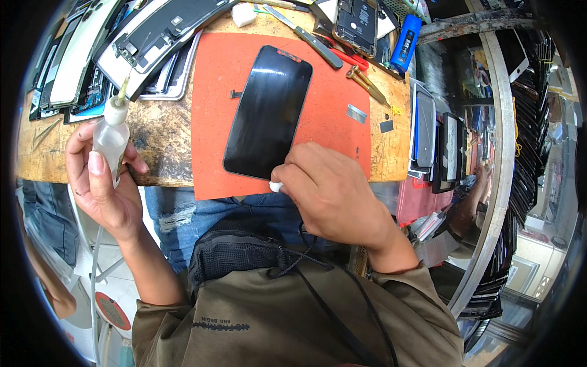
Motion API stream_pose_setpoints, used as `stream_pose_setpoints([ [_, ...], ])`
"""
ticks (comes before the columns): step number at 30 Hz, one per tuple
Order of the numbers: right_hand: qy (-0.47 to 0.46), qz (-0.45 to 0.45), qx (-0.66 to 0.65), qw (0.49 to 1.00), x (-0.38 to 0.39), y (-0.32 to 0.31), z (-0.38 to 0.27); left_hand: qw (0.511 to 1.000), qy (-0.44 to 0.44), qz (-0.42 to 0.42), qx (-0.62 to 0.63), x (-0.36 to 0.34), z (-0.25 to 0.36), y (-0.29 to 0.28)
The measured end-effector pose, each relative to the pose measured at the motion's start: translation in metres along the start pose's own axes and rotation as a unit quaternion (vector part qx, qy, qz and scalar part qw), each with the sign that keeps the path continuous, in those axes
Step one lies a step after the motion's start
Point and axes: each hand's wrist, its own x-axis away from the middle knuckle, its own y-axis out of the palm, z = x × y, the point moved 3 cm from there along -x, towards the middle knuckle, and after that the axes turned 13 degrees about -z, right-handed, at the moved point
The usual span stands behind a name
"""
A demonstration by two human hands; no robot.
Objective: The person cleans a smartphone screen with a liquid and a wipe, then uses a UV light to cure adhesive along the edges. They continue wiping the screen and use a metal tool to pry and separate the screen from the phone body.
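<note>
My left hand [110,199] is wrapped round a translucent squeeze bottle [110,139] with a white collar and a thin nozzle pointing up, at the table's left. A black phone screen [267,116] lies face up and slightly slanted on an orange mat [211,153]; a small flex connector sticks out from its left edge. Over the screen's lower right corner, my right hand [333,192] is closed with the fingers pinched. A bit of something white [276,186], perhaps tissue or cotton, pokes out beneath those fingers; most of it is hidden.
Stacked phone parts [79,58] crowd the left. Along the back lie a knife [306,40], an opened phone [356,24] and a blue tube-shaped object [406,44]. Brass-coloured screwdrivers [368,85] and a small metal plate [356,114] sit right. A metal-framed glass case [498,202] stands beyond.
</note>
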Motion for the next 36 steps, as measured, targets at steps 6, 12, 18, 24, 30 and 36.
stream_pose_setpoints([
  [6,0.009,0.011,-0.017,1.0,0.004,-0.011,0.002,1.0,0.001,0.003,0.006,0.001,-0.003,0.0],
  [12,-0.007,0.018,0.002,1.0,-0.005,-0.003,0.001,1.0,-0.004,0.005,0.004,0.001,-0.002,-0.002],
  [18,-0.002,-0.022,0.025,0.999,-0.002,-0.005,-0.001,1.0,-0.008,0.011,-0.002,0.0,0.0,0.0],
  [24,-0.003,0.003,0.019,1.0,0.002,-0.015,0.003,1.0,-0.004,0.006,0.008,0.001,-0.002,-0.001],
  [30,-0.024,0.016,0.005,1.0,-0.003,-0.002,0.006,1.0,0.0,-0.001,0.0,-0.001,0.0,0.0],
  [36,0.002,-0.053,0.012,0.999,0.008,-0.009,0.001,1.0,-0.006,0.003,0.007,0.0,-0.001,-0.001],
])
